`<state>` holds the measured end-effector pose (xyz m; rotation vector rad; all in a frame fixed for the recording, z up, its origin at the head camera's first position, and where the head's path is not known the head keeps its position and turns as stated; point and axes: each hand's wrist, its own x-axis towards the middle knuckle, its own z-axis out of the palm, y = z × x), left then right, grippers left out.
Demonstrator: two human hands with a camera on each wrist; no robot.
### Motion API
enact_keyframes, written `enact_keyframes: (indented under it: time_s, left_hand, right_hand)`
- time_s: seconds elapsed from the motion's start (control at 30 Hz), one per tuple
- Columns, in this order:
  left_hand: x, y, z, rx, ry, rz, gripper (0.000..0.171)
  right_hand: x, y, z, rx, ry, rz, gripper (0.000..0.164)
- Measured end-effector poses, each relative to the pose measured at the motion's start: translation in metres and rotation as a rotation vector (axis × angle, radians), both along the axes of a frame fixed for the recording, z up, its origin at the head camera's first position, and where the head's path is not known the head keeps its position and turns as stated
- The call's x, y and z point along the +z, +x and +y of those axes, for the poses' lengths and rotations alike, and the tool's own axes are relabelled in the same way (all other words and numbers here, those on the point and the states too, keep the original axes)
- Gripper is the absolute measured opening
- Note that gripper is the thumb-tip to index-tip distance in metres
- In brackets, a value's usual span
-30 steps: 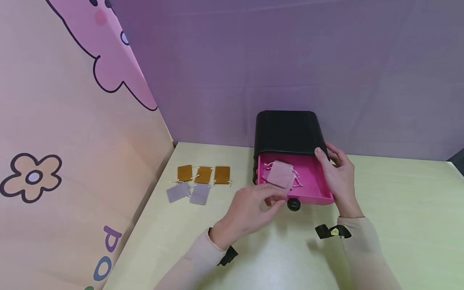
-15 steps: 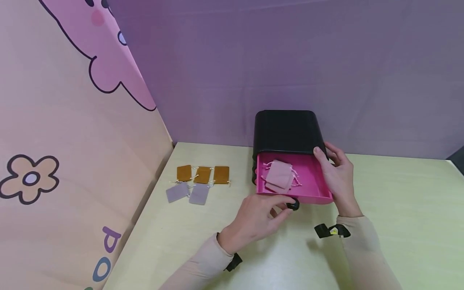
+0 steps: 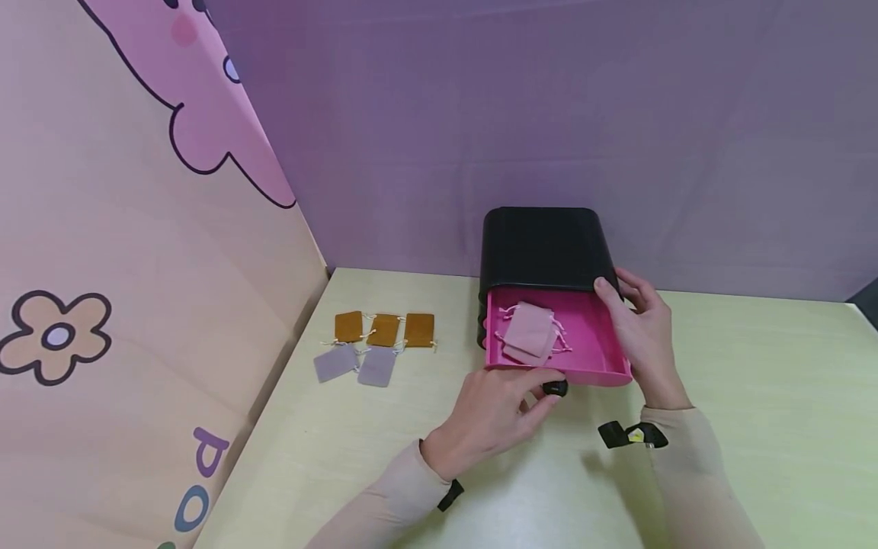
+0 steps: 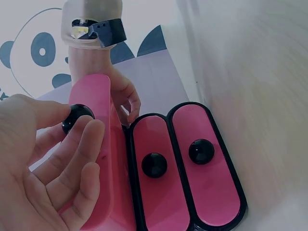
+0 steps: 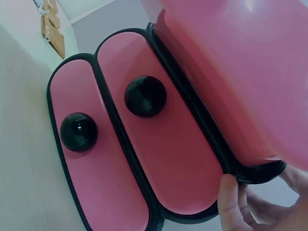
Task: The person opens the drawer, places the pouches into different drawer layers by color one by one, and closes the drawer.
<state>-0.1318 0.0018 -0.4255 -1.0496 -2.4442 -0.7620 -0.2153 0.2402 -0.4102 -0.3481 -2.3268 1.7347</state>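
Observation:
A black mini drawer cabinet [image 3: 545,244] stands near the back of the table, its pink top drawer [image 3: 593,335] pulled out. Inside the drawer lie pale pink drawstring pouches [image 3: 528,332], overlapping toward its left side. My left hand [image 3: 488,412] pinches the round black drawer knob [image 4: 77,118] between thumb and fingers, in front of the drawer. On the cabinet's right side, my right hand [image 3: 645,343] grips the housing, thumb at the top front edge. The right wrist view shows its fingertips [image 5: 229,192] against the black frame beside the lower drawers [image 5: 163,144], which are closed.
To the left on the table [image 3: 295,457] lie several drawstring pouches: a row of brown pouches [image 3: 386,330] and, in front, grey pouches [image 3: 377,367]. A purple cloth wall [image 3: 549,114] rises behind the cabinet. A printed cloth [image 3: 137,229] borders the left side.
My left hand has moved from the pouches at the drawer's front down to the knob and now pinches it. The right hand stays on the cabinet, and the drawer looks equally far out.

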Motion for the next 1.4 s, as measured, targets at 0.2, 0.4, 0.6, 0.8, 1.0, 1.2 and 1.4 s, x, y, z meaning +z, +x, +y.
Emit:
enact_keyframes:
  time_s: [0.2,0.4,0.6,0.8,1.0,1.2,1.4]
  left_hand:
    - [-0.002,-0.002,0.002,0.024,-0.02,0.08,0.02]
    - [-0.003,-0.002,0.002,0.028,-0.016,0.109,0.018]
    - [-0.001,-0.002,0.001,0.032,-0.033,0.11,0.018]
    - [0.0,-0.004,0.001,0.031,-0.034,0.098,0.02]
    - [0.001,-0.005,0.0,0.045,-0.025,0.079,0.02]
    - [0.001,-0.006,0.001,0.055,-0.014,0.054,0.022]
    - [0.002,-0.008,0.001,0.062,-0.014,0.029,0.023]
  right_hand:
    - [0.001,0.001,0.003,0.009,0.0,0.005,0.067]
    - [0.0,0.001,0.004,0.026,0.019,-0.006,0.068]
    - [0.004,0.001,0.011,0.09,0.088,0.008,0.07]
    - [0.004,0.001,0.013,0.09,0.085,-0.008,0.071]
    - [0.004,0.0,0.013,0.094,0.085,-0.003,0.07]
    - [0.006,0.0,0.012,0.105,0.077,0.002,0.07]
    - [0.005,-0.001,0.012,0.098,0.074,0.002,0.07]
